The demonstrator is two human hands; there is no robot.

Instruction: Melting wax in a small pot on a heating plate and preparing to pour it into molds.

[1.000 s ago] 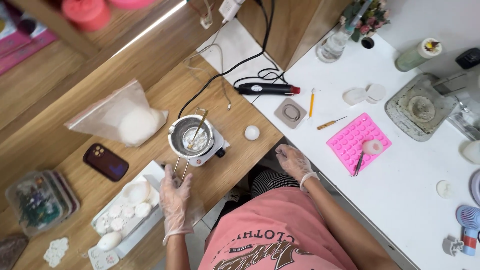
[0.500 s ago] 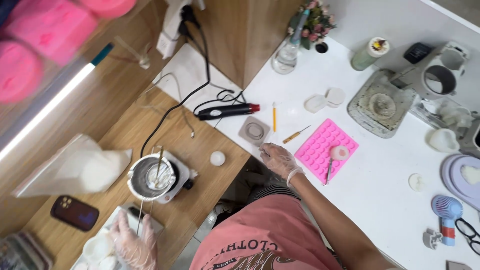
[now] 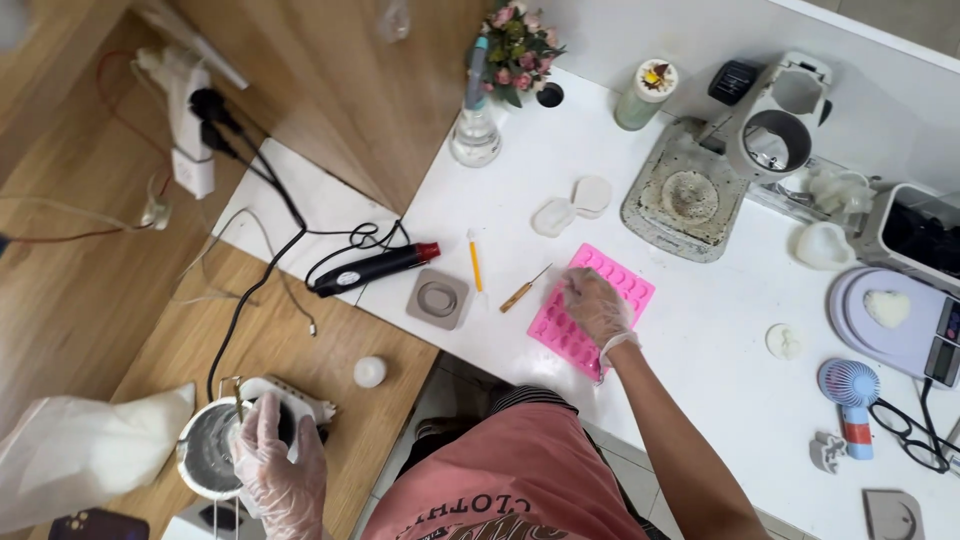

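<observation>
My left hand (image 3: 275, 460) resting over pot (image 3: 212, 462) on hotplate (image 3: 290, 398), fingers spread, gripping nothing clear. My right hand (image 3: 595, 305) lying flat on pink mould (image 3: 588, 312) on white table (image 3: 700, 330), holding nothing. Mould cavities looking unfilled; pouring not yet done.

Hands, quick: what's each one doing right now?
Left hand: laid over the metal pot; grip cannot be told.
Right hand: open, resting on the pink mould.

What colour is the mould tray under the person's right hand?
Bright pink. The mould tray lies on the white table; the head view shows it.
</observation>
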